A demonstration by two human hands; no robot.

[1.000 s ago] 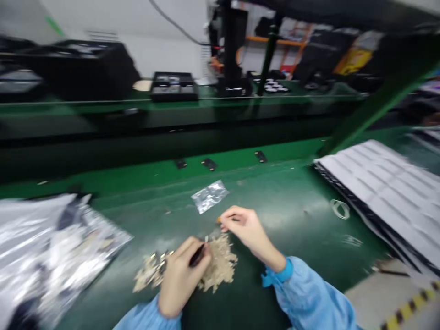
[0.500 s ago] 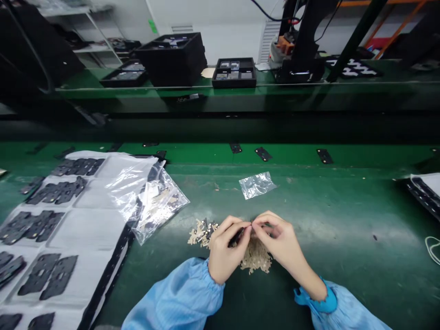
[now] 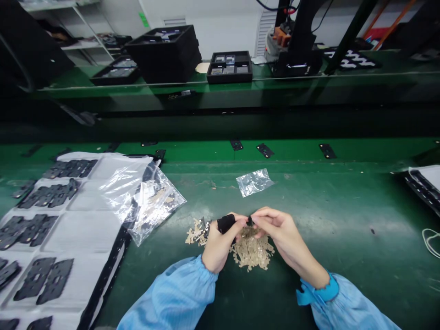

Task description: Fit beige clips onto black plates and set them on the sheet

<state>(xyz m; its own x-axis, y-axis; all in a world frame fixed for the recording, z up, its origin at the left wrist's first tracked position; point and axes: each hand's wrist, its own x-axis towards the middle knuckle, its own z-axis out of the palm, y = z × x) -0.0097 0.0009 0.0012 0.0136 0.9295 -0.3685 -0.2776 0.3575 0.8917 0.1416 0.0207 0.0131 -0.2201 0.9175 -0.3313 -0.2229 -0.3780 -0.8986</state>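
Note:
My left hand (image 3: 217, 247) is closed around a flat black plate (image 3: 226, 223), with part of it hidden by the fingers. Thumb and forefinger of my right hand (image 3: 282, 231) pinch a small dark piece (image 3: 250, 221) right beside the left fingertips. What exactly the piece is, I cannot make out. Beneath both hands lies a heap of small beige pieces (image 3: 253, 253). A smaller pile of beige and dark pieces (image 3: 197, 232) lies just left of my left hand.
A white tray (image 3: 87, 224) with several black plates stands at left, a clear bag of small parts (image 3: 156, 204) over its edge. Beyond my hands lies a clear plastic bag (image 3: 255, 182). Several black plates (image 3: 265, 150) rest on the green strip behind. Black boxes (image 3: 229, 78) stand on the shelf.
My left hand has turned, so the black plate shows more of its face. The fingertips have parted slightly, and a dark piece shows at the right fingers. The view has shifted a little.

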